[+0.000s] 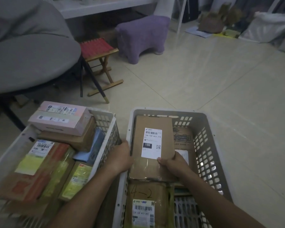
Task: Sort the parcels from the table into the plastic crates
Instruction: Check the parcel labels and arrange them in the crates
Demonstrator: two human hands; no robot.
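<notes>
Two white plastic crates stand on the floor. Inside the right crate (pixel 209 145) I hold a flat brown cardboard parcel (pixel 153 124) with a white "15H" label. My right hand (pixel 173 165) pinches its near right corner, thumb on the label. My left hand (pixel 120 157) grips its left edge by the crate's wall. Below it lie other brown parcels, one marked "4-2" (pixel 146 193). The left crate (pixel 105 122) is filled with several parcels, with a pink box (pixel 59 119) on top.
A grey round chair (pixel 28 55) stands at the left, with a folding stool with a red seat (pixel 97 48) and a purple stool (pixel 141 35) behind the crates. White shelving (pixel 95 7) and bags (pixel 268 27) line the back. Tiled floor (pixel 220 83) lies to the right.
</notes>
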